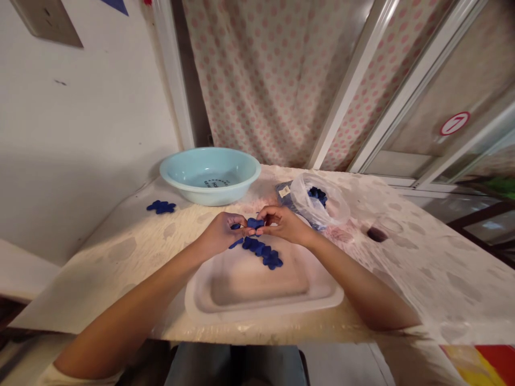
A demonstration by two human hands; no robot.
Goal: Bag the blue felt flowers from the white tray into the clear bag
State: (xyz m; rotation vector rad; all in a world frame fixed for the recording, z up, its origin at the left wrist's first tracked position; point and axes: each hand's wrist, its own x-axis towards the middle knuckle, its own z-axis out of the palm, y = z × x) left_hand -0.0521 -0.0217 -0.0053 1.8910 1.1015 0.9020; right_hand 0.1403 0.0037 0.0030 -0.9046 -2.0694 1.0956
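Observation:
Both hands meet over the far side of a white tray [257, 304], pinching a dark blue flower-shaped piece [255, 222] between fingers and thumbs. My left hand [227, 231] is closed on its left edge, and my right hand [281, 224] grips the right edge. Just below the fingers, a strip of blue scalloped pieces [262, 251] slants down over the tray; whether it joins the held piece, I cannot tell. Another blue scalloped piece [161, 207] lies on the table at the left. The exact material of the pieces is too small to make out.
A light blue basin [211, 177] stands at the back of the table. Right of it lies an open clear plastic bag [322, 206] with more dark blue pieces inside. The patterned tablecloth [434, 268] has a dark round spot [377, 234] on the right. A dotted curtain [273, 80] hangs behind.

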